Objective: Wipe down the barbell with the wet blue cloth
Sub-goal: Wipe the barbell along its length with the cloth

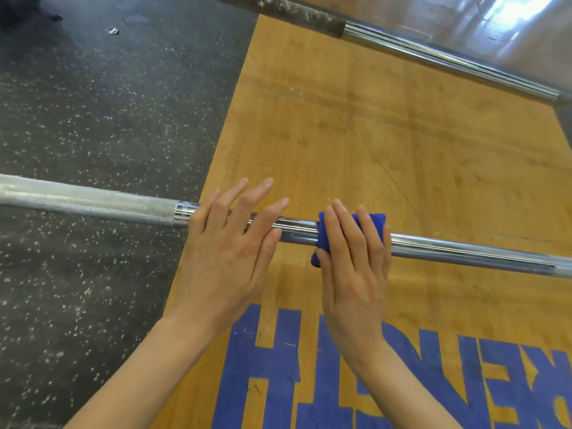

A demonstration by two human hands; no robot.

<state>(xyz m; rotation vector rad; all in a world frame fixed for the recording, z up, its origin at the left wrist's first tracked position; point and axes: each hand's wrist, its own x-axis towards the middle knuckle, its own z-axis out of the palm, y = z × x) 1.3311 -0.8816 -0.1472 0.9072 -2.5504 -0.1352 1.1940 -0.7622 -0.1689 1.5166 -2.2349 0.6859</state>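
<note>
A person's two bare hands work on a steel barbell (pixel 464 250) that runs across the view above a gym floor. The right hand (pixel 356 267) lies flat with straight fingers together, pressing a folded wet blue cloth (pixel 322 236) wrapped over the smooth chrome part of the barbell. The left hand (pixel 229 243) rests on the barbell just beside the cloth, fingers straight and spread, gripping nothing. Wiping appears to be under way near the middle; the rough knurled section (pixel 93 202) beyond the left hand and the long chrome stretch past the cloth likely remain, though no wet trace shows what is done. Below the barbell lie a wooden platform (pixel 371 134) with blue painted lettering (pixel 278 351) and black speckled rubber flooring (pixel 93 119). A second bar (pixel 433 54) lies well beyond the barbell. Only the left hand sits in the cloth's path
</note>
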